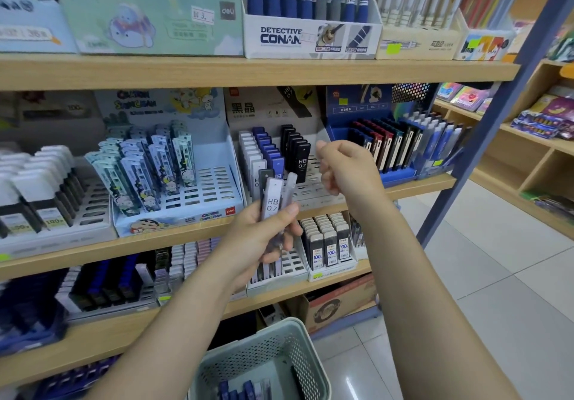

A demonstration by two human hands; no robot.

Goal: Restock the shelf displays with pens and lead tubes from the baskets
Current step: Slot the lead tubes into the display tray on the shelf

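My left hand (264,232) grips a small bunch of grey lead tubes (275,196), the front one marked HB 07, held upright before the middle shelf. Behind them stands a slotted display (310,187) with rows of white, blue and black lead tubes (299,154). My right hand (344,167) hovers just right of that display with fingers loosely curled and nothing visible in it. A pale green perforated basket (270,359) sits on the floor below, with a few blue tubes (236,390) in its bottom.
Neighbouring displays fill the middle shelf: a cartoon lead display (174,167) to the left and a blue one (388,148) to the right. Pen boxes line the top shelf (310,38). A blue metal upright (484,139) frames the shelf's right side. A cardboard box (335,303) lies under the lowest shelf.
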